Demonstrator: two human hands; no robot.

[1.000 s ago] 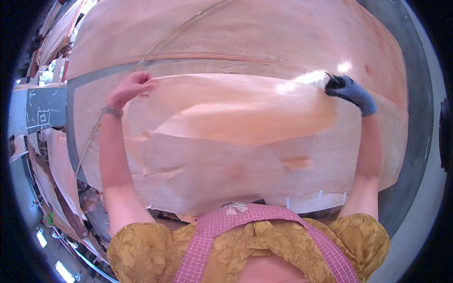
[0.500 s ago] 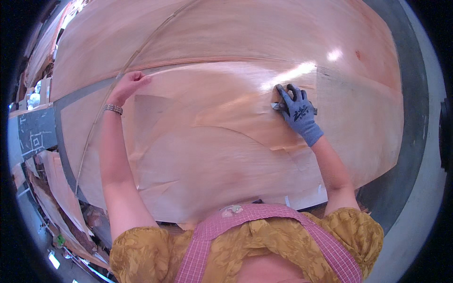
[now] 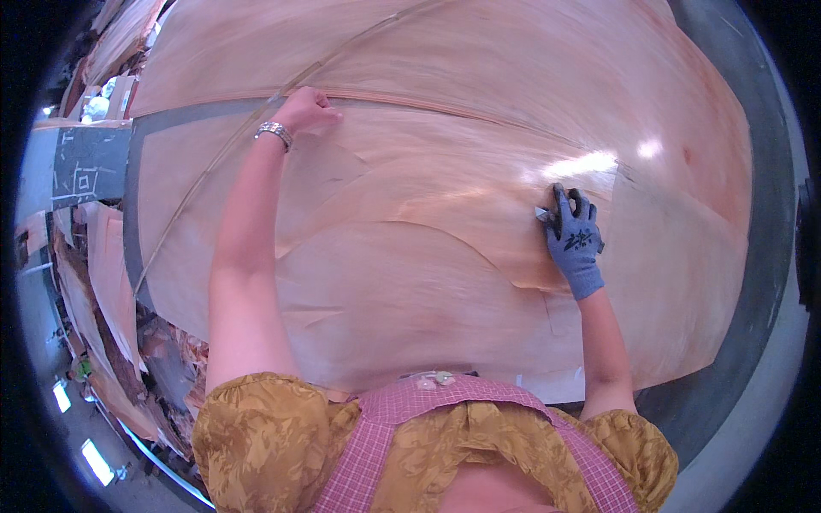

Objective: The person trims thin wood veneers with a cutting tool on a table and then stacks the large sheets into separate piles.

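A broad, thin sheet of pale pinkish wood veneer (image 3: pixel 402 299) spreads out in front of me, rippled and creased. At its far left edge is my left hand (image 3: pixel 306 109), bare with a metal wristband, its fingers closed in a pinch on the veneer. On the right my right hand (image 3: pixel 575 235), in a grey-blue glove with dark fingertips, rests low over the sheet. Its fingers wrap a small knife (image 3: pixel 541 214), whose pale blade tip shows left of the thumb; the glove hides most of the handle.
Another veneer stack (image 3: pixel 479 60) lies beyond the sheet. A thin, bent strip (image 3: pixel 209 167) crosses the left side. Grey table surface (image 3: pixel 757 231) borders the right. Scraps and torn veneer (image 3: pixel 111 274) are heaped at the left, below a blue-grey beam (image 3: pixel 90 162) with white chalk marks.
My left hand has moved right along the far edge of the sheet, pinching it. My view has shifted; my right hand, with the knife, appears farther right and lower.
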